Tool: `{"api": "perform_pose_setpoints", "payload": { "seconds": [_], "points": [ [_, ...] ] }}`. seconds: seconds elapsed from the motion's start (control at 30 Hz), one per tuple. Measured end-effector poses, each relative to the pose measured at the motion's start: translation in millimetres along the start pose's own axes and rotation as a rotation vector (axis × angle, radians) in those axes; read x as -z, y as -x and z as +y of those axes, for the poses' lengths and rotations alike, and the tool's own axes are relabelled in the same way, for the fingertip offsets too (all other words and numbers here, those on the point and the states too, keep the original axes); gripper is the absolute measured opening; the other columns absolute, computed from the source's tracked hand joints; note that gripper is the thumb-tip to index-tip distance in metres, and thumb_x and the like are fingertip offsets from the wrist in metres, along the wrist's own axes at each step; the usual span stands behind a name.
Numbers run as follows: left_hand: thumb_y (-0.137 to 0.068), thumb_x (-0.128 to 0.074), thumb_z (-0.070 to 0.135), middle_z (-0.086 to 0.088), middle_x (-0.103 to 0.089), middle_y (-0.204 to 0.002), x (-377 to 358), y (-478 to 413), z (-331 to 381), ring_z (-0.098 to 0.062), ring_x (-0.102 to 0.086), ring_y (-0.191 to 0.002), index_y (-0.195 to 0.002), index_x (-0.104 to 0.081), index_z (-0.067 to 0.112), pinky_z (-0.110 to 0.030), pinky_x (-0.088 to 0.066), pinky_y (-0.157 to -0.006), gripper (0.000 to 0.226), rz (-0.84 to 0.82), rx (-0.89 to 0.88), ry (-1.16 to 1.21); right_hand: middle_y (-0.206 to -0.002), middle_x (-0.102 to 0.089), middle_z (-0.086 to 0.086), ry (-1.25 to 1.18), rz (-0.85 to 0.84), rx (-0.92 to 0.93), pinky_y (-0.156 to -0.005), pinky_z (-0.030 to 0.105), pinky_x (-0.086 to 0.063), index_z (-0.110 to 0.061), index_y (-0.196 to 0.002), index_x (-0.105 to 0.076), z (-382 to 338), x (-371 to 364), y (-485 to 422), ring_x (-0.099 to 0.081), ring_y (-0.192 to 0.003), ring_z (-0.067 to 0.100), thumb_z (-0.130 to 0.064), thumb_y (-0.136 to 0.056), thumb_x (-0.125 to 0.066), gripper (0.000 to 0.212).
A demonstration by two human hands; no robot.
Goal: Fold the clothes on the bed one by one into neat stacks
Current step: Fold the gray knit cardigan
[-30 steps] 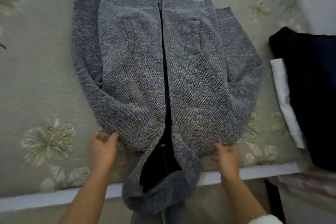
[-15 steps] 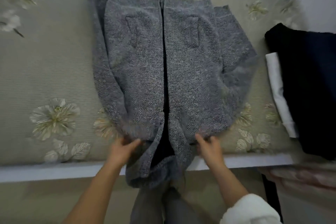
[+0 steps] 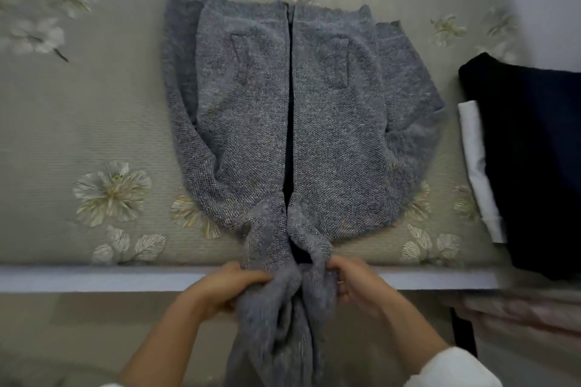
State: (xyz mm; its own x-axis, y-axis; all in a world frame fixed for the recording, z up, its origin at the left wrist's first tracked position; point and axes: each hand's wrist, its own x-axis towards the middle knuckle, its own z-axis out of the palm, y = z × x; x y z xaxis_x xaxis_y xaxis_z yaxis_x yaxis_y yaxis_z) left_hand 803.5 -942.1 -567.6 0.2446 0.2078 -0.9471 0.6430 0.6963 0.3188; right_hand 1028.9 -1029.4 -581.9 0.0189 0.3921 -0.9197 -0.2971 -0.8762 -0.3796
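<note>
I see a grey cardigan point(image 3: 330, 141) flat on the bed point(image 3: 94, 110). At six o'clock, the left hand point(image 3: 220, 287) and right hand point(image 3: 356, 284) grip its bunched end.

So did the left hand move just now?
Yes. The left hand came back toward the person, from on the bed to its white edge, and inward along the sweater.

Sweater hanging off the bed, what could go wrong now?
One end of the sweater hangs over the bed edge, bunched in the left hand and right hand; pulling might drag the flat part crooked. Folded bunched, it could come out lumpy. The dark stack nearby might get bumped.
</note>
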Motion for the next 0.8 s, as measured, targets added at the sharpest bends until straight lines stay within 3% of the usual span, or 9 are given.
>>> {"api": "perform_pose_setpoints", "payload": {
  "seconds": [0.1, 0.2, 0.23, 0.3, 0.4, 0.5, 0.57, 0.63, 0.8],
  "points": [
    [-0.078, -0.071, 0.038, -0.016, -0.071, -0.106, 20.7, 9.3, 50.3, -0.032, -0.066, -0.102, -0.111, -0.068, 0.009, -0.044, -0.051, -0.093, 0.044, -0.107, -0.071, 0.299, -0.071, -0.070, 0.007, -0.202, -0.040, 0.073, -0.059, 0.027, -0.052, -0.006, -0.087, -0.066, -52.5, 8.0, 8.6, -0.065, -0.063, 0.016, -0.015, -0.094, -0.051, 0.019],
    [-0.087, -0.057, 0.028, -0.007, -0.069, -0.067, 46.5, 8.7, 116.8, -0.017, -0.067, -0.059, -0.091, -0.063, 0.008, -0.031, -0.059, -0.056, 0.021, -0.057, -0.242, 0.708, -0.063, -0.065, 0.004, -0.588, 0.094, 0.186, -0.054, 0.027, -0.055, -0.007, -0.079, -0.055, -123.4, 11.4, -0.5, -0.064, -0.058, 0.014, -0.009, -0.094, -0.049, 0.017],
    [-0.091, -0.053, 0.027, -0.006, -0.069, -0.066, 56.7, 4.9, 137.6, -0.015, -0.068, -0.057, -0.091, -0.060, 0.008, -0.028, -0.059, -0.054, 0.021, -0.040, -0.312, 0.878, -0.070, -0.068, 0.009, -0.735, 0.113, 0.243, -0.054, 0.026, -0.057, -0.004, -0.086, -0.054, -145.7, 11.5, -6.0, -0.068, -0.062, 0.017, -0.009, -0.096, -0.048, 0.013],
    [-0.097, -0.043, 0.031, -0.011, -0.073, -0.098, 71.6, -6.5, 170.6, -0.019, -0.071, -0.087, -0.112, -0.058, 0.007, -0.033, -0.058, -0.072, 0.032, -0.021, -0.438, 1.005, -0.090, -0.068, 0.021, -0.812, 0.195, 0.330, -0.059, 0.029, -0.060, 0.000, -0.101, -0.049, -178.3, 9.1, -22.2, -0.071, -0.077, 0.028, -0.012, -0.099, -0.043, 0.013],
    [-0.097, -0.047, 0.035, 0.001, -0.059, -0.129, 74.3, -36.5, 185.6, -0.016, -0.056, -0.116, -0.129, -0.054, 0.022, -0.032, -0.044, -0.094, 0.035, 0.309, -0.543, 0.392, -0.107, -0.066, 0.020, -0.377, 0.418, 0.329, -0.074, 0.033, -0.057, -0.009, -0.099, -0.056, -188.3, -3.6, -52.8, -0.067, -0.097, 0.029, -0.012, -0.097, -0.045, 0.011],
    [-0.096, -0.050, 0.034, 0.005, -0.034, -0.152, 60.2, -67.9, 174.3, -0.015, -0.025, -0.142, -0.141, -0.043, 0.030, -0.032, -0.021, -0.113, 0.045, 0.518, -0.739, -0.352, -0.111, -0.064, 0.003, 0.039, 0.391, 0.314, -0.093, 0.036, -0.051, -0.017, -0.110, -0.063, -175.1, -20.1, -78.2, -0.060, -0.099, 0.015, -0.014, -0.094, -0.055, 0.019],
    [-0.098, -0.043, 0.038, 0.006, -0.002, -0.160, 51.3, -87.6, 166.1, -0.013, 0.007, -0.146, -0.149, -0.023, 0.033, -0.034, -0.004, -0.117, 0.055, 0.488, -0.793, -0.688, -0.108, -0.063, -0.003, 0.065, 0.377, 0.308, -0.095, 0.033, -0.049, -0.018, -0.112, -0.065, -168.6, -22.0, -88.1, -0.058, -0.097, 0.008, -0.011, -0.093, -0.056, 0.022],
    [-0.099, -0.036, 0.043, 0.007, 0.021, -0.156, 45.0, -104.0, 165.5, -0.014, 0.026, -0.141, -0.150, -0.002, 0.038, -0.039, 0.002, -0.118, 0.062, 0.519, -0.762, -0.909, -0.103, -0.066, -0.005, -0.064, 0.390, 0.288, -0.085, 0.031, -0.053, -0.022, -0.097, -0.065, -168.9, -15.1, -90.7, -0.061, -0.095, 0.008, -0.011, -0.093, -0.056, 0.015],
    [-0.090, -0.032, 0.064, 0.005, 0.044, -0.147, 19.7, -137.4, 197.2, -0.028, 0.042, -0.133, -0.136, 0.030, 0.052, -0.055, 0.012, -0.110, 0.079, 0.497, -0.737, -1.116, -0.091, -0.069, 0.002, -0.136, 0.567, 0.356, -0.065, 0.023, -0.055, -0.018, -0.088, -0.065, -179.5, 44.4, -87.8, -0.066, -0.082, 0.012, -0.009, -0.092, -0.058, 0.012]
  ]
}}
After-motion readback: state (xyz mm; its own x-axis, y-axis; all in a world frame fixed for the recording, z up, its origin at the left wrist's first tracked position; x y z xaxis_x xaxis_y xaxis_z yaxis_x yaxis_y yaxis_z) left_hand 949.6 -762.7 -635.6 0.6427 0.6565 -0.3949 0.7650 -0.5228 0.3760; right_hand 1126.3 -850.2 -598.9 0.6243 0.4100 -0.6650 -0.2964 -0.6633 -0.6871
